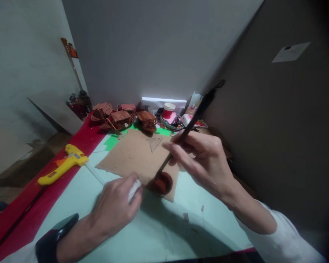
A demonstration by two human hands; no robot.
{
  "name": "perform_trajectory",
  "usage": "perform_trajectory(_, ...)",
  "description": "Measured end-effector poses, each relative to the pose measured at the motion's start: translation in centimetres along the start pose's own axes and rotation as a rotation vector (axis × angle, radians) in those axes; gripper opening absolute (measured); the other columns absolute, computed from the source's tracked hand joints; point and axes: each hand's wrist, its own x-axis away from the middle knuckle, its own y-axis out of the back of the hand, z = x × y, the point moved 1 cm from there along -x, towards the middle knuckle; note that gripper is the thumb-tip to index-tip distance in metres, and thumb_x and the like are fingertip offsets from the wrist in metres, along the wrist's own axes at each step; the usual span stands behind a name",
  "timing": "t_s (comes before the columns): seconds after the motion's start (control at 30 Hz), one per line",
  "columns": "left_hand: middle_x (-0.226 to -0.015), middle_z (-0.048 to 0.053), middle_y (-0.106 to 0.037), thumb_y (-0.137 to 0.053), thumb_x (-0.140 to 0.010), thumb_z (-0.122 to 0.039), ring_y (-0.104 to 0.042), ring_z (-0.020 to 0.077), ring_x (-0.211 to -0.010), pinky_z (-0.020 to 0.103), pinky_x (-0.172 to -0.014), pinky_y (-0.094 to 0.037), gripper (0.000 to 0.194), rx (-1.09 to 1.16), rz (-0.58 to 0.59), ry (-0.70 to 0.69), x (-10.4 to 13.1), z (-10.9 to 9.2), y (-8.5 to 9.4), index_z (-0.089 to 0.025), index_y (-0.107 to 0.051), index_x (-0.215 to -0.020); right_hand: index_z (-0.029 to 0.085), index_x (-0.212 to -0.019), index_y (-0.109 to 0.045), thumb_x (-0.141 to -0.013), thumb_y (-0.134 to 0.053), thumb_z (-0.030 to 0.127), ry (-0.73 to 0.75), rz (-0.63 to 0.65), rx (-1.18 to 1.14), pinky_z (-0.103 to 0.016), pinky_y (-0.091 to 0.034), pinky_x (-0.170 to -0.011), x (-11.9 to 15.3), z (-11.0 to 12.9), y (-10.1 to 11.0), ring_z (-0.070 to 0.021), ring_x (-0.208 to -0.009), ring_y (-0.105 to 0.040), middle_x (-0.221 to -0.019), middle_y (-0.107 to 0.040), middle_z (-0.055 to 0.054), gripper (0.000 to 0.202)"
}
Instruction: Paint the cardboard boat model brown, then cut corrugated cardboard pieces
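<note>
My right hand is closed around a dark paintbrush, held slanted with its loop end up. The brush's lower end reaches to a small round pot with reddish-brown stuff inside; its bristles are hard to make out there. My left hand, with a dark watch on the wrist, is closed on a white wad that looks like tissue, left of the pot. Under the pot lies a sheet of brown cardboard. A clear triangular piece rests on the cardboard's far part.
Several brown wooden model boats stand along the back. Beside them a basket holds a red-and-white cup. At left, a yellow glue gun lies on the red cloth. Grey walls close off the back and right.
</note>
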Motion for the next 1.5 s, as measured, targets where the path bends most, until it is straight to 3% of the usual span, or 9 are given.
perform_trajectory(0.2, -0.060, -0.003, -0.054, -0.042, -0.095, -0.033, -0.055, 0.0189, -0.054, 0.032, -0.055, -0.032, 0.022, 0.012, -0.060, 0.037, -0.2, 0.5, 0.5, -0.025, -0.042, -0.075, 0.017, -0.081, -0.065, -0.090, -0.069, 0.028, -0.177, -0.184, -0.197, -0.019, -0.051, -0.046, 1.1, -0.2, 1.0, -0.0123, -0.051, -0.067, -0.061, -0.067, 0.001, 0.015)
perform_trajectory(0.47, -0.062, -0.003, -0.054, -0.043, -0.095, -0.033, -0.052, 0.0173, -0.057, 0.029, -0.058, -0.036, 0.021, 0.097, -0.210, 0.085, -1.1, 1.4, 1.9, -0.024, -0.046, -0.076, 0.022, -0.079, -0.066, -0.089, -0.070, 0.022, -0.121, -0.340, -0.082, -0.016, -0.051, -0.043, 3.6, 0.4, 3.2, -0.0107, -0.050, -0.067, -0.061, -0.064, 0.003, 0.011)
perform_trajectory(0.67, -0.058, -0.004, -0.052, -0.046, -0.094, -0.032, -0.049, 0.0156, -0.052, 0.028, -0.055, -0.035, 0.021, 0.081, -0.199, 0.054, -1.1, 1.2, 1.5, -0.024, -0.045, -0.074, 0.021, -0.084, -0.066, -0.091, -0.067, 0.017, -0.074, -0.244, -0.043, -0.023, -0.051, -0.049, 6.0, 0.0, 2.3, -0.0116, -0.052, -0.063, -0.067, -0.064, 0.001, 0.008)
perform_trajectory(0.8, -0.057, -0.005, -0.053, -0.047, -0.093, -0.031, -0.050, 0.0140, -0.049, 0.026, -0.052, -0.037, 0.020, 0.115, -0.251, 0.031, -1.1, 1.0, 1.5, -0.023, -0.048, -0.075, 0.019, -0.078, -0.062, -0.091, -0.067, 0.020, -0.041, -0.157, 0.022, -0.026, -0.047, -0.053, 6.1, -0.1, 1.4, -0.0122, -0.056, -0.059, -0.065, -0.063, 0.000, 0.013)
perform_trajectory(0.93, -0.059, -0.004, -0.056, -0.046, -0.094, -0.031, -0.053, 0.0139, -0.050, 0.025, -0.053, -0.039, 0.020, 0.126, -0.275, 0.023, -1.1, 1.1, 1.6, -0.023, -0.049, -0.075, 0.018, -0.076, -0.061, -0.091, -0.068, 0.022, -0.099, -0.163, -0.029, -0.022, -0.045, -0.051, 5.8, -0.1, 1.4, -0.0099, -0.053, -0.059, -0.063, -0.061, 0.002, 0.017)
perform_trajectory(1.17, -0.069, 0.000, -0.062, -0.042, -0.095, -0.035, -0.058, 0.0168, -0.058, 0.028, -0.058, -0.041, 0.022, 0.192, -0.223, 0.054, -0.8, 1.7, 1.1, -0.022, -0.054, -0.081, 0.019, -0.076, -0.063, -0.092, -0.067, 0.026, -0.217, -0.245, -0.175, -0.018, -0.048, -0.048, 5.8, 0.2, 3.0, -0.0088, -0.049, -0.061, -0.061, -0.062, 0.003, 0.018)
perform_trajectory(1.37, -0.069, 0.000, -0.056, -0.042, -0.095, -0.037, -0.055, 0.0177, -0.064, 0.030, -0.063, -0.039, 0.026, 0.203, -0.196, 0.149, -1.1, 1.2, 1.4, -0.023, -0.047, -0.074, 0.022, -0.078, -0.065, -0.091, -0.066, 0.025, -0.190, -0.494, -0.098, -0.019, -0.047, -0.049, 7.4, 1.1, 3.8, -0.0096, -0.051, -0.060, -0.063, -0.063, 0.003, 0.014)
perform_trajectory(1.5, -0.068, 0.001, -0.059, -0.040, -0.094, -0.033, -0.056, 0.0186, -0.065, 0.031, -0.063, -0.038, 0.026, 0.196, 0.055, 0.242, 0.0, 0.2, 0.8, -0.023, -0.046, -0.070, 0.022, -0.076, -0.065, -0.091, -0.066, 0.030, -0.158, -0.540, 0.010, -0.023, -0.043, -0.048, 9.3, 0.3, 3.6, -0.0114, -0.055, -0.059, -0.065, -0.063, 0.002, 0.017)
